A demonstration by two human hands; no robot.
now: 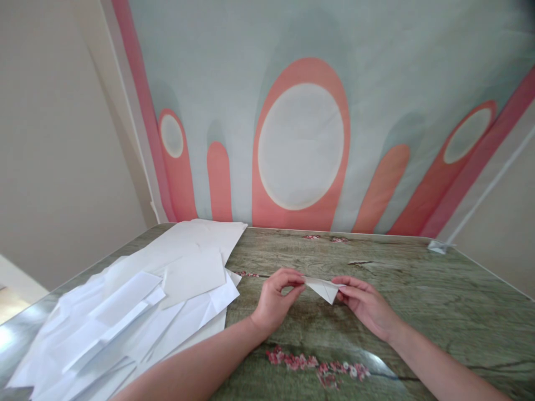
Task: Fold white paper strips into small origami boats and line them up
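A small folded white paper (324, 288), pointed at its lower edge, is held just above the table between my two hands. My left hand (278, 301) pinches its left end between thumb and fingers. At the right end, my right hand (365, 303) grips the paper with thumb and fingertips. Some of the right fingertips are hidden behind the paper.
A large heap of loose and folded white sheets (192, 273) covers the left of the wood-patterned table (418, 301). A small white folded piece (437, 247) lies at the far right corner. Behind the table's back edge stands a green and pink patterned backdrop (238, 72).
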